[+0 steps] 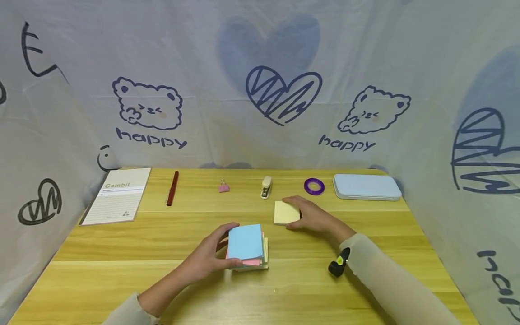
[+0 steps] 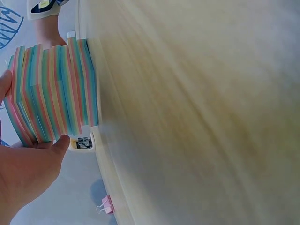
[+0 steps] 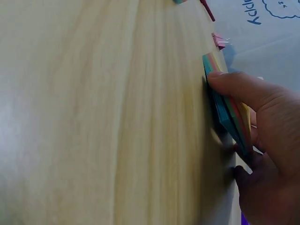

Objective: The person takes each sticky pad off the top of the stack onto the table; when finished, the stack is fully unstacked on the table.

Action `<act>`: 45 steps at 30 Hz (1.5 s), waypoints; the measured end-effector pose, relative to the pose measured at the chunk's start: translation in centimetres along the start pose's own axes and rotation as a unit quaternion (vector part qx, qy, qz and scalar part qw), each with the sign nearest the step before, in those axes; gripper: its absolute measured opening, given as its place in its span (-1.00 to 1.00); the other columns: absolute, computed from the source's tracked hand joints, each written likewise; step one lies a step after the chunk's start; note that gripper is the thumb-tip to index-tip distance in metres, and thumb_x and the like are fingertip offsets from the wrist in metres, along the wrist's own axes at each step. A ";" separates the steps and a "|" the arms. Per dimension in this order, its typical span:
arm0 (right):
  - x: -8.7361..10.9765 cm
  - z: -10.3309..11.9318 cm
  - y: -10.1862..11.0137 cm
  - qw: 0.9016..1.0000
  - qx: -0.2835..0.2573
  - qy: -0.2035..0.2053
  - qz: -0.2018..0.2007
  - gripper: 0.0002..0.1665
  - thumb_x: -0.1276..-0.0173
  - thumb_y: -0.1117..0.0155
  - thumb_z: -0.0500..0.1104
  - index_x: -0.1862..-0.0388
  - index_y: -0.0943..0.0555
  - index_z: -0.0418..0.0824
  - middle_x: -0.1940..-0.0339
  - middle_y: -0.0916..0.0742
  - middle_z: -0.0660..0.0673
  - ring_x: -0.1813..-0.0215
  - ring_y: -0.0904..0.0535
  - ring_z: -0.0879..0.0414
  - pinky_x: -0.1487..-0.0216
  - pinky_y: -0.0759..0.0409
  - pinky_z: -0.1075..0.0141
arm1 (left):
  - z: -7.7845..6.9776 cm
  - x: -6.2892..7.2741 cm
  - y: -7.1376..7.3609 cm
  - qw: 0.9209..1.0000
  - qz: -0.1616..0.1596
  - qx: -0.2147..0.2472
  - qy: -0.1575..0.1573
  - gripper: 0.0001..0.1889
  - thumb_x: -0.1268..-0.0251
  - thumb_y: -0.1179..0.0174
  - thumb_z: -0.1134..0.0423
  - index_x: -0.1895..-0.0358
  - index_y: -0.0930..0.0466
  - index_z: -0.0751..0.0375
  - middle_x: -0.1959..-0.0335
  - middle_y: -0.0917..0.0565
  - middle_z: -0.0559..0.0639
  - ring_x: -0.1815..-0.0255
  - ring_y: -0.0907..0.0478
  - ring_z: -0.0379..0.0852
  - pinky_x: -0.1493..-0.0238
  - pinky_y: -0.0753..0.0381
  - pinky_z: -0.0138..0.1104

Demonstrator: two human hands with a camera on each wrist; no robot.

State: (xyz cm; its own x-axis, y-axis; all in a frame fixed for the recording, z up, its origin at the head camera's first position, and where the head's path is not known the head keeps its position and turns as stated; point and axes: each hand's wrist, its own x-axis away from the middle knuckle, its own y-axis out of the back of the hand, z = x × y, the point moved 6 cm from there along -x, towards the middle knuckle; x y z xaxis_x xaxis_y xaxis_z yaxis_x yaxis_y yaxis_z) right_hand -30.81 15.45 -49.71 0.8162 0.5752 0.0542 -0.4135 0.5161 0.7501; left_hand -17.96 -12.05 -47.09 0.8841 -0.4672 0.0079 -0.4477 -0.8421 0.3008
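Observation:
Near the middle of the wooden table, my left hand [image 1: 209, 253] grips a tall stack of sticky notes [image 1: 245, 241] from its left side, thumb at the front and fingers at the back. A blue pad tops the stack. Its layers of pink, yellow, green and blue show in the left wrist view, with slightly uneven edges. Farther back and to the right, my right hand [image 1: 316, 217] holds a thinner block of sticky notes [image 1: 285, 213] by its edges. That block is yellow on top, with orange, pink and blue-green layers beneath in the right wrist view, close over the table.
Along the back lie a notepad [image 1: 118, 196], a dark red pen [image 1: 172, 188], a pink binder clip [image 1: 224, 186], a small white stapler [image 1: 266, 187], a purple tape roll [image 1: 307, 190] and a light blue case [image 1: 367, 187]. Printed cloth [image 1: 211, 131] walls the table in.

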 end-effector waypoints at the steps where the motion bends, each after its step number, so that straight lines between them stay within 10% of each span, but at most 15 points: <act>1: 0.0 0.0 0.0 1.000 0.006 0.001 0.003 0.03 -0.23 -0.57 -0.04 -0.60 -0.29 -0.20 -0.50 -0.46 -0.25 -0.21 -0.50 -0.04 -0.28 -0.48 0.02 | 0.0 0.0 0.0 1.000 -0.001 -0.001 0.000 -0.04 -0.19 -0.54 0.18 -0.57 -0.14 0.32 -0.56 -0.26 0.30 -0.60 -0.14 0.30 -0.54 -0.20 0.09; 15: 0.0 -0.4 -0.2 0.999 0.041 0.000 0.018 0.07 -0.24 -0.57 0.01 -0.63 -0.24 -0.15 -0.56 -0.40 -0.27 -0.24 -0.51 -0.09 -0.26 -0.52 -0.01 | -0.4 0.0 0.0 1.000 -0.005 -0.018 -0.004 -0.03 -0.19 -0.54 0.16 -0.57 -0.15 0.33 -0.55 -0.28 0.29 -0.59 -0.16 0.31 -0.53 -0.23 0.11; 19: 0.1 0.4 0.2 0.999 0.036 -0.010 0.024 0.10 -0.23 -0.58 0.06 -0.65 -0.22 -0.11 -0.63 -0.31 -0.27 -0.51 -0.35 -0.23 -0.48 -0.34 -0.16 | -0.3 0.0 0.0 1.000 -0.006 -0.003 -0.006 0.02 -0.16 -0.56 0.19 -0.60 -0.10 0.29 -0.56 -0.27 0.25 -0.59 -0.15 0.31 -0.52 -0.25 0.16; 25: 0.8 3.9 0.6 0.998 0.046 0.016 0.031 0.09 -0.27 -0.55 0.11 -0.66 -0.22 -0.09 -0.66 -0.24 -0.30 -0.66 -0.07 -0.28 -0.58 -0.12 -0.25 | 0.0 0.1 -0.1 1.000 -0.005 0.019 -0.016 0.10 -0.11 -0.59 0.24 -0.63 0.00 0.13 -0.59 -0.22 0.18 -0.61 -0.12 0.27 -0.51 -0.24 0.20; 45: 3.5 13.6 -3.3 0.988 0.025 0.109 0.108 0.11 -0.29 -0.44 0.32 -0.67 -0.19 -0.03 -0.64 -0.31 -0.07 -0.57 -0.31 -0.02 -0.49 -0.39 -0.03 | 0.2 0.1 -0.2 1.000 -0.006 -0.014 -0.013 -0.06 -0.16 -0.56 0.13 -0.53 -0.16 0.14 -0.50 -0.34 0.17 -0.54 -0.26 0.28 -0.48 -0.28 0.23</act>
State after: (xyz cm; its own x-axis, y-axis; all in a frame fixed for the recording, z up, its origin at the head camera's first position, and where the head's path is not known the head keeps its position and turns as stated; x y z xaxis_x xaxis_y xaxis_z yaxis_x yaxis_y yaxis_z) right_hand -21.11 7.09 -43.05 0.6027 0.7942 0.0772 -0.5437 0.3379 0.7683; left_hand -17.78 -11.99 -47.30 0.8854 -0.4644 -0.0204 -0.4329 -0.8399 0.3274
